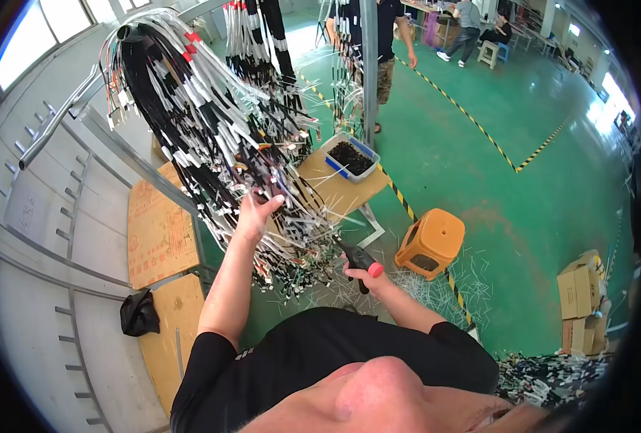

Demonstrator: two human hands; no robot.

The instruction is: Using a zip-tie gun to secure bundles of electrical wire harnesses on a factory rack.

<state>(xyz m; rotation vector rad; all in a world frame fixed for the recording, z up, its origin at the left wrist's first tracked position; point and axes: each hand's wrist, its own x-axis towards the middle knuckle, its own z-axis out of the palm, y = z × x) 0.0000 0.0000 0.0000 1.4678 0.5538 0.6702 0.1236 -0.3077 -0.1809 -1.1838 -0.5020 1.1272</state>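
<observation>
A thick hanging bundle of black and white wire harnesses with white cable ties drapes from a metal rack. My left hand is raised into the bundle and grips a few black wires near its lower part. My right hand sits lower and to the right, closed around a pair of cutters with black and red handles, the blades pointing up-left toward the wire ends. Cut white tie tails litter the floor below.
A blue bin of dark parts rests on a cardboard-topped surface. An orange plastic stool stands on the green floor, cardboard boxes at right. A person stands behind the rack; others sit far back. Cardboard sheets lie left.
</observation>
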